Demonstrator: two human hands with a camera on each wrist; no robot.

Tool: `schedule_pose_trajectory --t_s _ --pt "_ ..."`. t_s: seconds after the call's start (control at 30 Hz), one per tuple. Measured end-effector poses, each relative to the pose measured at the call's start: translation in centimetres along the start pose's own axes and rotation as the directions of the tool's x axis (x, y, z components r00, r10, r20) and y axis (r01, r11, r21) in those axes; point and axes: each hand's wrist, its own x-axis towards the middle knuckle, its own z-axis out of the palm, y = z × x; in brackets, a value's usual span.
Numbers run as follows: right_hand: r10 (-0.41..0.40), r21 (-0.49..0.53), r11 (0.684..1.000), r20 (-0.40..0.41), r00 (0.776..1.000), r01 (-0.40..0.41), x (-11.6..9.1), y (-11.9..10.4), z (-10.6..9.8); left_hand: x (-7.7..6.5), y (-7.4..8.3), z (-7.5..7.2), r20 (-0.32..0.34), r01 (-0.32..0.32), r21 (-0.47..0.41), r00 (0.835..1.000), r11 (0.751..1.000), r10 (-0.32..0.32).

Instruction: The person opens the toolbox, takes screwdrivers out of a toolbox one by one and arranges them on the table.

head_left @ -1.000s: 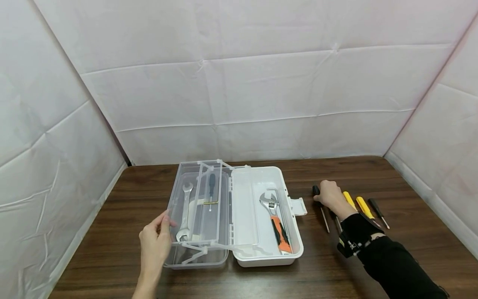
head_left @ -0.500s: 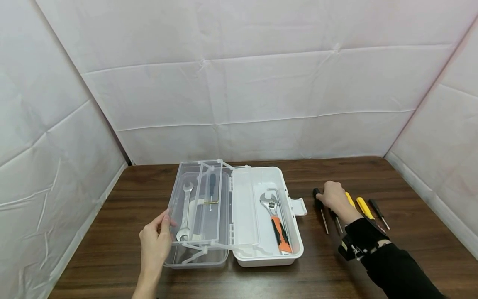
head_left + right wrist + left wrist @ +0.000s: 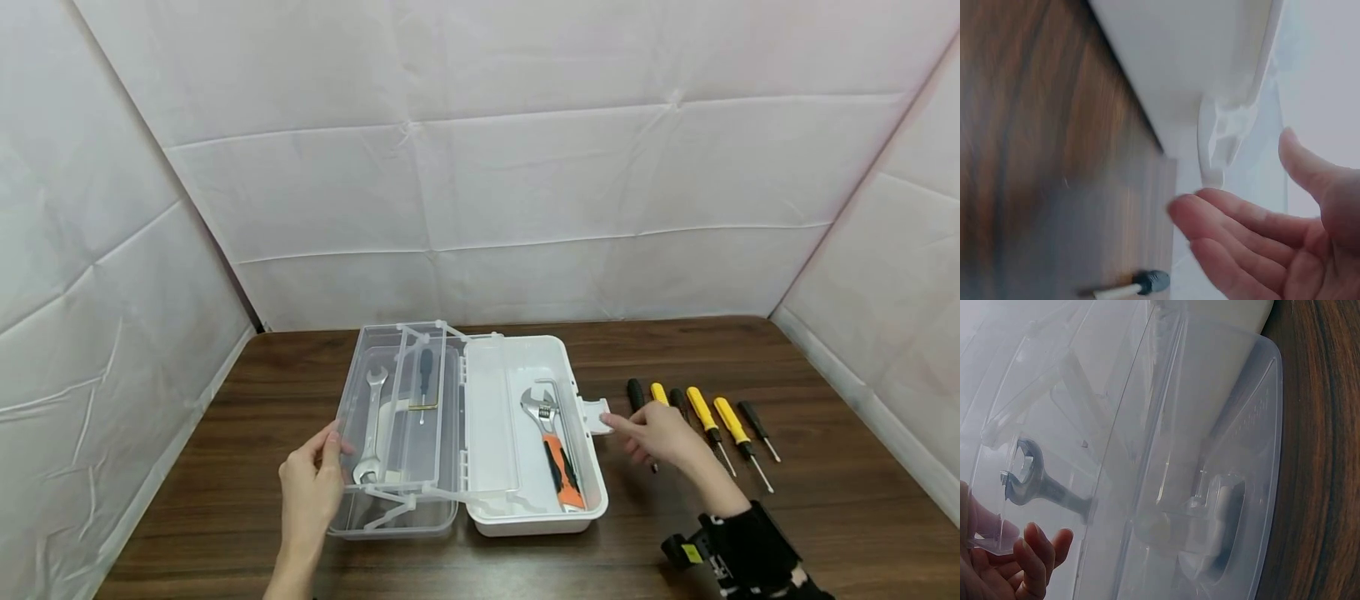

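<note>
The left grip (image 3: 311,479) was closed, pinching the outer edge of the clear tray (image 3: 414,454); the right grip (image 3: 660,433) was spread and holding nothing, its fingertips at the latch (image 3: 597,415), though contact could not be told. Keeping the tray level seemed wise, lest the open-end wrench (image 3: 372,425) slide, with only light pressure near the latch. The white toolbox (image 3: 532,527) lay open mid-worktop (image 3: 517,575), its long axis running front to back, the latch pointing right; the tray and wrench ran much the same way. The clear lid (image 3: 435,527) lay leftward beneath the tray. Screwdrivers (image 3: 707,412) lay right, handles pointing away from the person.
</note>
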Motion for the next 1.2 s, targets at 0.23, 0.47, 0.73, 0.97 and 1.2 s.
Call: schedule_pose_trajectory --t_s 0.23,0.47,0.73,0.97,1.2 --pt "-0.1 0.224 0.973 0.212 0.972 0.051 -1.1 -0.2 1.6 0.0 -0.1 0.1 -0.014 -0.023 0.006 1.0 1.0 0.023" --pt "-0.211 0.347 0.93 0.242 0.947 0.118 -1.1 -0.6 2.5 0.1 0.0 0.3 -0.007 -0.012 0.0 1.0 1.0 0.012" --pt "-0.216 0.36 0.922 0.178 0.96 0.14 -1.2 -0.5 3.2 0.0 0.2 0.3 0.001 -0.053 -0.01 0.999 0.999 0.053" --pt "-0.262 0.38 0.908 0.186 0.947 0.177 -1.2 -0.5 3.3 -0.1 0.5 -0.2 0.033 -0.002 -0.02 0.999 1.0 0.003" --pt "-0.245 0.399 0.906 0.217 0.945 0.143 -0.9 -0.6 3.4 -0.1 0.8 -0.8 0.101 0.048 -0.04 0.994 0.998 -0.043"
